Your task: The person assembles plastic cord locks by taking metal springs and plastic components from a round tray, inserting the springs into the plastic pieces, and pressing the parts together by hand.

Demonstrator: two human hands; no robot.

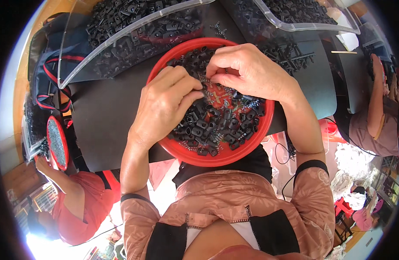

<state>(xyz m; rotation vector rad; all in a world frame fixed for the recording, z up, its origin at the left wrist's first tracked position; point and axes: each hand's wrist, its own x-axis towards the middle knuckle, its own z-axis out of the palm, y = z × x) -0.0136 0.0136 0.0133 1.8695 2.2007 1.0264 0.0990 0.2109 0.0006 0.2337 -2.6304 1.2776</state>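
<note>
A round red basin (180, 155) sits before me, filled with small black plastic cord-lock pieces (199, 125) and thin metal springs (214, 139). Over its left side, my left hand (164, 100) is closed, thumb and forefinger pinched; a small dark bit shows at the tips, too small to name. My right hand (249, 71) reaches in over the far right side with its fingers curled and pinched together. Whatever it grips is hidden behind the fingers. Both sets of fingertips are close together above the basin, a small gap apart.
Beyond the basin, a large clear plastic bin (134, 29) of black pieces stands on the dark table (99, 125); another clear bin (290, 27) is far right. Assembled black pieces (290, 56) lie in front of it. People work at left (84, 203) and right (375, 117). A smaller red basin (65, 149) holds springs.
</note>
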